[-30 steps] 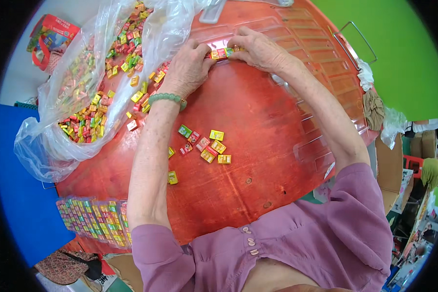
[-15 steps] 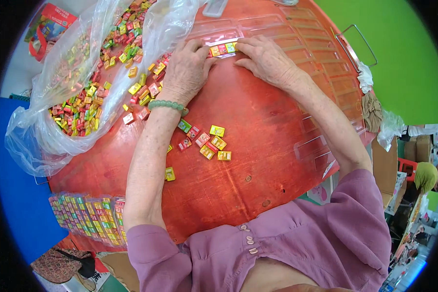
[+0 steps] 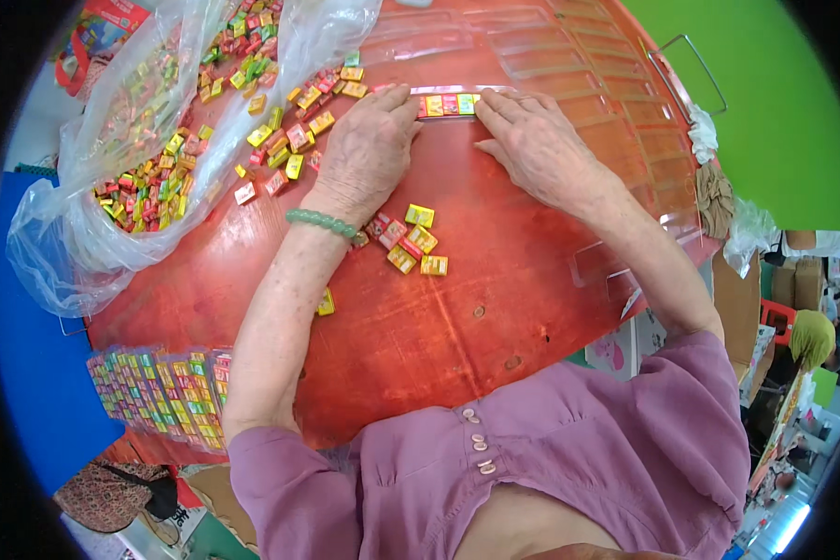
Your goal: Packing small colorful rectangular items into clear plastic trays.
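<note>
Small coloured boxes (image 3: 449,105), red, yellow and green, stand side by side in a narrow clear plastic tray (image 3: 490,91) at the far middle of the red table. My left hand (image 3: 371,140), with a green bead bracelet (image 3: 322,221) at its wrist, is closed around the tray's left end, hiding that end. Over the right end lie the stretched fingers of my right hand (image 3: 537,145); its thumb is apart from the tray. Several loose little boxes (image 3: 411,238) lie on the table nearer to me, partly behind my left wrist.
A large clear plastic bag (image 3: 51,252) spills many small boxes (image 3: 154,182) at the left. Filled trays (image 3: 159,397) lie at the near left edge. Empty clear trays (image 3: 579,84) cover the far right of the red table (image 3: 439,345). A metal handle (image 3: 695,75) sticks out at the right.
The whole view has shifted a little. The tray and both hands appear slightly lower and further right, with more of the row showing between the hands. My left wrist now covers some loose boxes.
</note>
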`<state>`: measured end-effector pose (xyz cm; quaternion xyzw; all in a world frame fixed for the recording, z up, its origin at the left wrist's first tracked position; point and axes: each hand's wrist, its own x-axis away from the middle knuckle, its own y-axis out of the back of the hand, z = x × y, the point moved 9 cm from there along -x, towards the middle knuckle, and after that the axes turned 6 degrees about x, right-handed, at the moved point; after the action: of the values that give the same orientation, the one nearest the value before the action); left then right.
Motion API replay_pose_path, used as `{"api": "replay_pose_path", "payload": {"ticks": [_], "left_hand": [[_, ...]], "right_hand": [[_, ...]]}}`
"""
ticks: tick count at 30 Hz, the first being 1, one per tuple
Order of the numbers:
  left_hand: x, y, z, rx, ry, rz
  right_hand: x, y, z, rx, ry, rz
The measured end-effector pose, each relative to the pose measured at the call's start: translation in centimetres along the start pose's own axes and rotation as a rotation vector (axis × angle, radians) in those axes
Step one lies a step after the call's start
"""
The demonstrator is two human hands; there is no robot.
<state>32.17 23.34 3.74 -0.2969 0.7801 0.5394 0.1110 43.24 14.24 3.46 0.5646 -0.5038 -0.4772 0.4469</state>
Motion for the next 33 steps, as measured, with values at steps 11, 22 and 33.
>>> {"api": "replay_pose_path", "payload": {"ticks": [11, 22, 33], "left_hand": [[3.1, 2.3, -1.0, 0.233, 0.118, 0.067], [3.5, 0.9, -2.6, 0.034, 0.002, 0.1], [2.9, 0.7, -2.5, 0.005, -0.007, 0.033]], "right_hand": [[2.7, 1.7, 1.4, -0.127, 0.007, -0.01], [1.3, 0.3, 2.0, -0.25, 0.09, -0.109], [1.5, -0.3, 1.7, -0.254, 0.087, -0.115]]}}
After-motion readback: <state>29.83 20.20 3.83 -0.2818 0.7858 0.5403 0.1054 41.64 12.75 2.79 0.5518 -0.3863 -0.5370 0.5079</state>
